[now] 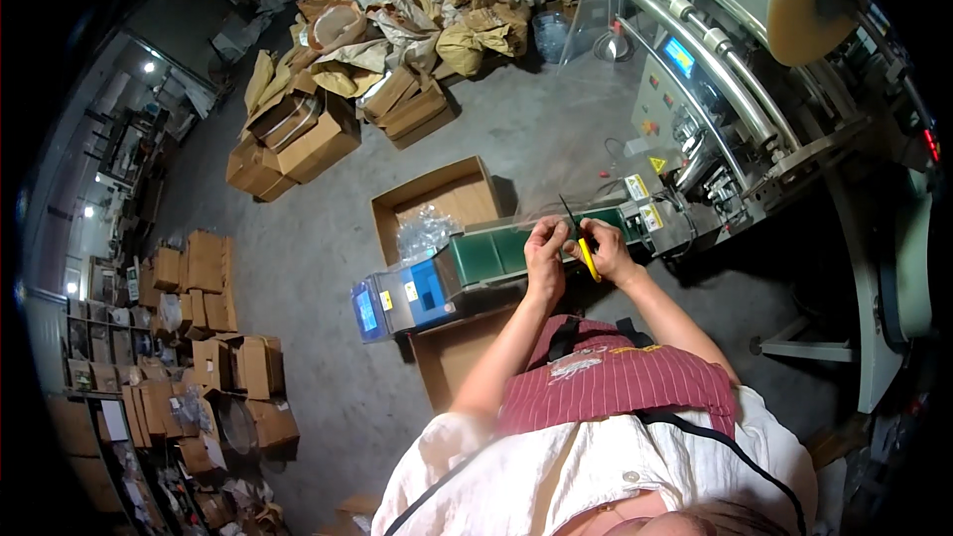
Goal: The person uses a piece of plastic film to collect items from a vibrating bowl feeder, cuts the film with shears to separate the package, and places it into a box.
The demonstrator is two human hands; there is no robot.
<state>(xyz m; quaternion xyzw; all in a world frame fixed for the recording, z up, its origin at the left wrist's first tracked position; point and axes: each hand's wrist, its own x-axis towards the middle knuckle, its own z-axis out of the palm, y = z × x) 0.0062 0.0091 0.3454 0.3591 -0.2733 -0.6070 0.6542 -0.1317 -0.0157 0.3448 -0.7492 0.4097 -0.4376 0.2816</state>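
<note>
My right hand (607, 251) is closed on a pair of scissors (589, 260) with yellow handles, their dark blades pointing up and away from me. Close beside it, my left hand (547, 247) has its fingers pinched together near the blades; whatever lies between the fingertips is too small to make out. Both hands are above a green conveyor belt (490, 253). A faint, see-through haze like clear film shows just beyond the fingers.
A packaging machine (685, 89) with rollers and a lit screen stands at the right. By the belt's left end are a blue unit (429, 290) and an open carton (437, 184) holding clear plastic bags (427, 234). Crumpled sacks (476, 35) and stacked cartons (204, 283) lie farther off.
</note>
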